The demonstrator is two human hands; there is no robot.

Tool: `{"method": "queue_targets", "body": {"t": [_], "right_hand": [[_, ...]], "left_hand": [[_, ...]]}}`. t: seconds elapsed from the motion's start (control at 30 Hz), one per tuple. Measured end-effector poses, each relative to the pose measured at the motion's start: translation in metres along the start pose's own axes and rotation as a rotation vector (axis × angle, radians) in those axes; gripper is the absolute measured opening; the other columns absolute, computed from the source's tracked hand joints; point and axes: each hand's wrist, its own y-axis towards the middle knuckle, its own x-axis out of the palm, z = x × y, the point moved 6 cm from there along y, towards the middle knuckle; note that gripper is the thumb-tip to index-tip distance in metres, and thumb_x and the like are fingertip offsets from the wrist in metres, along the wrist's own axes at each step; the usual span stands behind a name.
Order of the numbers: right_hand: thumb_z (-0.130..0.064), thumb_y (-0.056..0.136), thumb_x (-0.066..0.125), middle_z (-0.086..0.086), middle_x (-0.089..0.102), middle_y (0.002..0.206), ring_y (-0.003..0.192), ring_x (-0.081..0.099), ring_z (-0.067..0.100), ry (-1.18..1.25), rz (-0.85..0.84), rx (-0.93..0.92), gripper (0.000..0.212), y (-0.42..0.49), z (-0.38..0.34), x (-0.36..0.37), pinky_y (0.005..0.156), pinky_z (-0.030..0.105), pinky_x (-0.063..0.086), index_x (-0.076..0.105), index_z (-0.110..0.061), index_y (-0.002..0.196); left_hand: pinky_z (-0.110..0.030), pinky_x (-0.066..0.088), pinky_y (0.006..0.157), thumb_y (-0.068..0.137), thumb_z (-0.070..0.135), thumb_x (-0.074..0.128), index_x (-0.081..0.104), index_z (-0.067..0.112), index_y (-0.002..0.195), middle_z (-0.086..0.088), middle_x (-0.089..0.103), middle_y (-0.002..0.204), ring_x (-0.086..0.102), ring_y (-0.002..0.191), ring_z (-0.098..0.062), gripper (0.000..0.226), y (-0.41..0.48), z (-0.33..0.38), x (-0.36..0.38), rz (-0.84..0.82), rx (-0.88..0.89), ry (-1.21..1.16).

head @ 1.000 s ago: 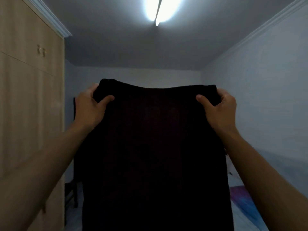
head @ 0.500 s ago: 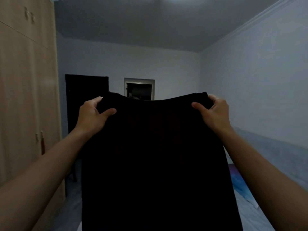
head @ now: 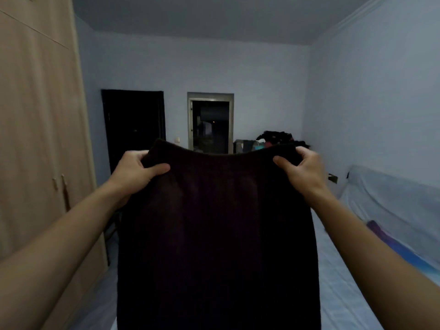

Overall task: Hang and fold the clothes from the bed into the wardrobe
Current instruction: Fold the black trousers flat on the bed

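Two hands hold up one big dark cloth, and they hold it lower than a moment ago. A second back the cloth was high, near the ceiling light. Now the light is gone from view and the far end of the room shows over the cloth's top edge. To me this looks like the cloth is being brought down so it can be folded, but the folding has not begun.

The wardrobe (head: 40, 144) stands on the left with its doors shut. The bed (head: 352, 277) lies low and to the right, under and behind the cloth. The dark garment (head: 216, 234) hangs flat and wide in the middle, and its bottom runs out of view. A pile of more clothes (head: 276, 139) sits far back.

Both arms reach straight out. The left hand (head: 135, 172) pinches the top left corner, thumb in front. The right hand (head: 302, 171) pinches the top right corner the same way.
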Motion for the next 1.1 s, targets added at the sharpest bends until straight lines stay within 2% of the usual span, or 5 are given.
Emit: {"method": "queue_targets", "body": {"t": [0.17,0.4,0.67,0.97,1.1], "right_hand": [[-0.024,0.081,0.08,0.003,0.075,0.089,0.08,0.073,0.019,-0.079,-0.176,0.255,0.019,0.04,0.128,0.056,0.078,0.043,0.062,0.072,-0.015,0.096],[-0.026,0.086,0.073,0.005,0.071,0.092,0.091,0.066,0.022,-0.253,-0.237,0.44,0.022,0.011,0.25,0.129,0.084,0.034,0.054,0.07,-0.01,0.099],[-0.028,0.089,0.067,0.003,0.063,0.086,0.073,0.058,0.01,-0.289,-0.219,0.48,0.023,-0.069,0.233,0.144,0.054,0.02,0.041,0.061,-0.007,0.093],[-0.022,0.088,0.07,0.0,0.062,0.087,0.083,0.06,0.018,-0.321,-0.203,0.483,0.018,-0.111,0.207,0.111,0.069,0.026,0.042,0.061,-0.01,0.097],[-0.018,0.081,0.077,0.002,0.064,0.09,0.089,0.063,0.022,-0.448,-0.316,0.459,0.021,-0.113,0.21,0.094,0.075,0.033,0.049,0.063,-0.011,0.095]], "left_hand": [[-0.028,0.059,0.062,0.081,0.011,0.079,0.074,0.015,0.089,-0.007,0.076,0.083,0.074,0.081,-0.024,0.011,0.053,-0.1,0.061,-0.004,-0.258,0.085],[-0.02,0.038,0.054,0.079,0.021,0.078,0.067,0.016,0.075,0.004,0.062,0.069,0.058,0.069,-0.01,0.013,0.06,-0.19,0.133,0.131,-0.412,0.419],[-0.032,0.054,0.071,0.082,0.02,0.073,0.068,0.012,0.087,0.0,0.068,0.081,0.064,0.08,-0.015,0.011,-0.011,-0.227,0.14,0.141,-0.471,0.251],[-0.035,0.056,0.081,0.087,0.016,0.072,0.07,0.023,0.094,0.003,0.072,0.09,0.068,0.087,-0.015,0.01,-0.047,-0.226,0.085,0.015,-0.373,0.148],[-0.039,0.058,0.084,0.088,0.01,0.071,0.072,0.028,0.096,0.005,0.075,0.094,0.071,0.092,-0.016,0.02,-0.055,-0.224,0.069,-0.071,-0.314,0.053]]}}
